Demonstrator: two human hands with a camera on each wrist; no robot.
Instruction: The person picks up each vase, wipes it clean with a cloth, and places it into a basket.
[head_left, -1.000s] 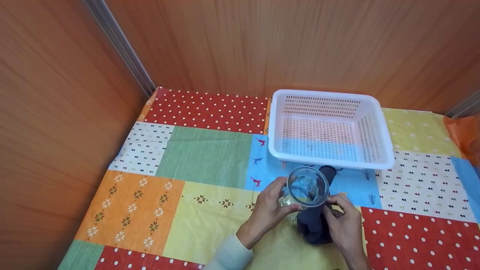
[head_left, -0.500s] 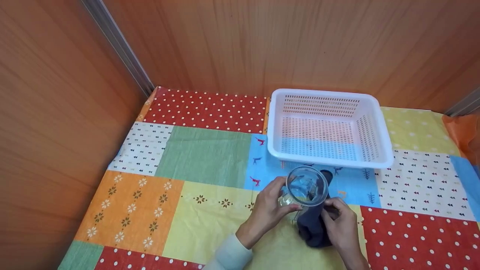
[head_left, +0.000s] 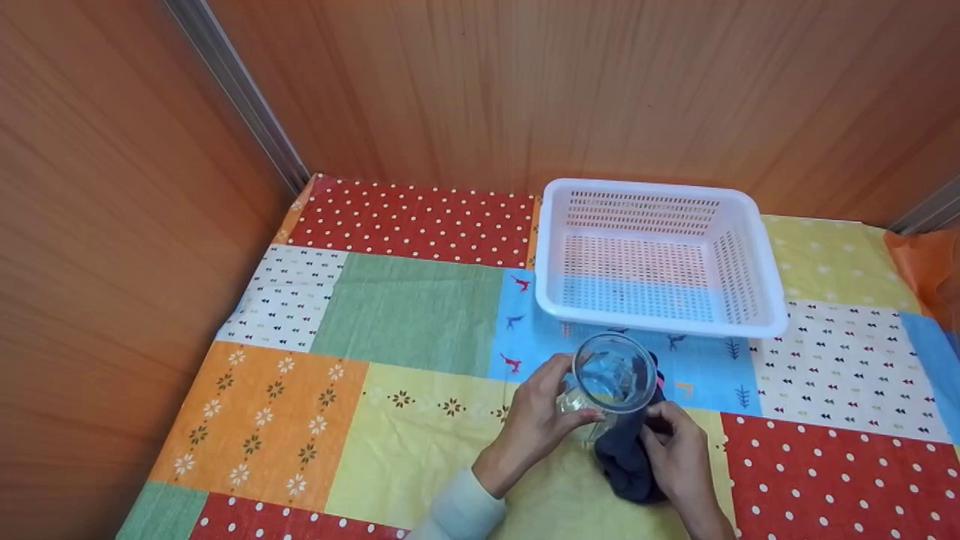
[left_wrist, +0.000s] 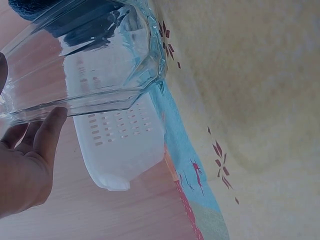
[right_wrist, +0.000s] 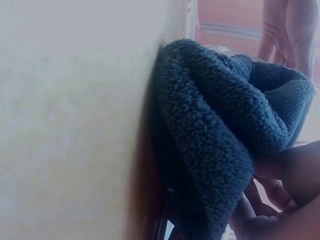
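My left hand (head_left: 534,412) grips a clear glass (head_left: 611,375) around its side, thumb in front and fingers behind. The wide round mouth of the glass faces up toward the head camera. Thick, angular walls show on the glass (left_wrist: 107,75) in the left wrist view. On its right side, my right hand (head_left: 684,454) pinches a dark blue-grey cloth (head_left: 626,465) that lies bunched against the glass. Up close in the right wrist view, the cloth (right_wrist: 210,120) has a fluffy, towel-like pile and hangs in folds. A small pink patch shows near its upper end.
Just beyond the hands stands a white perforated plastic basket (head_left: 660,324) with nothing in it. A patchwork-print tablecloth (head_left: 420,315) covers the table. Wood-grain panels (head_left: 480,90) rise behind and on the left.
My right hand and the cloth have shifted slightly down toward the person along the glass, and the cloth's upper end has dropped. The left hand and glass stay almost still.
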